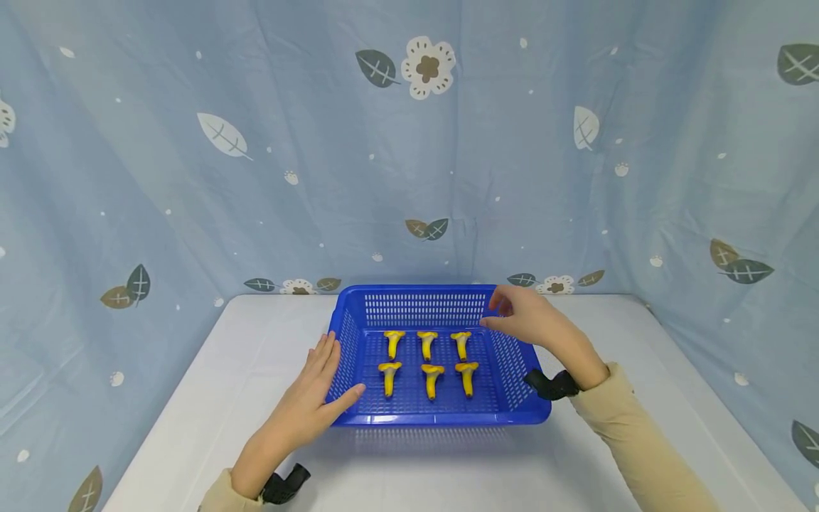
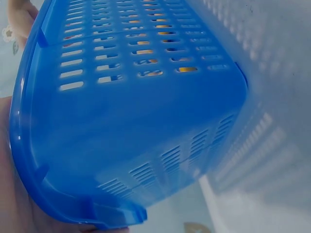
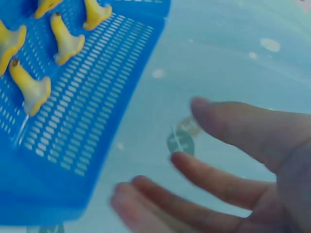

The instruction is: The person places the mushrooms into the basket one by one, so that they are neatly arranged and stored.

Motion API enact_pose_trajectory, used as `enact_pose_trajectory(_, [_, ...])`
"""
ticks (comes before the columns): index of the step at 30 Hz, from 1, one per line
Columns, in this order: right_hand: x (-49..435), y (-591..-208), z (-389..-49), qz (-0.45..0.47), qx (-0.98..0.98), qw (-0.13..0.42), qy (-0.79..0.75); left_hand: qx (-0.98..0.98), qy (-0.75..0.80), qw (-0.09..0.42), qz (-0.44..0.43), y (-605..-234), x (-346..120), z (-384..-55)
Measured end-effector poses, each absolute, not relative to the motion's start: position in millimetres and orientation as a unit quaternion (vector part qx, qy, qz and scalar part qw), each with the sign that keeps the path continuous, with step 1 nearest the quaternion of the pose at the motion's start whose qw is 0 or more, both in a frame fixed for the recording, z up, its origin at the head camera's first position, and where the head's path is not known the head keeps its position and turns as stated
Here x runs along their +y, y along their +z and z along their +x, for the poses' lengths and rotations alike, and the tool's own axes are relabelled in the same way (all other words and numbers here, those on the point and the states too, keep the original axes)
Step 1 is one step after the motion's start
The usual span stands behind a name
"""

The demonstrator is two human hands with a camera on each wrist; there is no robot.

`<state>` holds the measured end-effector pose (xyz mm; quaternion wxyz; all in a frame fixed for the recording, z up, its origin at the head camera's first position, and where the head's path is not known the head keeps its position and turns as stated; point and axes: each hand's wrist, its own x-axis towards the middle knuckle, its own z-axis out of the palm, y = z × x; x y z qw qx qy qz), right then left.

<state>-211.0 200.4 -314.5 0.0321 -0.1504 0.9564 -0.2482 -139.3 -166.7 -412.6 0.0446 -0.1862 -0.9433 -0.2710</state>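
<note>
A blue plastic basket [image 1: 441,420] with slotted walls stands on the white table. Yellow mushrooms, probably model chanterelles, lie inside it in two rows of three; one is the front middle mushroom [image 1: 431,380]. My left hand [image 1: 307,398] rests against the basket's left rim, fingers straight and thumb spread over the front left corner. In the left wrist view the basket's outer wall [image 2: 121,116] hides most of that hand. Above the back right corner hovers my right hand [image 1: 527,316], its fingers loosely bent and apart, holding nothing. The right wrist view shows its fingers [image 3: 218,179] beyond the rim.
The white table [image 1: 249,341] extends around the basket on both sides and in front. Behind it hangs a light blue curtain [image 1: 307,192] printed with leaves and flowers, close to the basket's back rim. Each wrist carries a black strap [image 1: 553,384].
</note>
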Motion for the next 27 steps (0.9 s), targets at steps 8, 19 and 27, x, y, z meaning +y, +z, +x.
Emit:
enact_pose_trajectory(8, [233, -320, -189, -0.202, 0.918, -0.183, -0.290, -0.945, -0.274, 0.048, -0.174, -412, -167, -138])
enact_pose_trajectory(19, [282, -343, -168, -0.205, 0.894, -0.279, -0.282, -0.943, -0.282, 0.046, -0.171, -413, -170, -139])
enact_pose_trajectory(27, [308, -361, -165, -0.211, 0.896, -0.314, -0.233, -0.942, -0.279, 0.057, -0.177, -412, -185, -138])
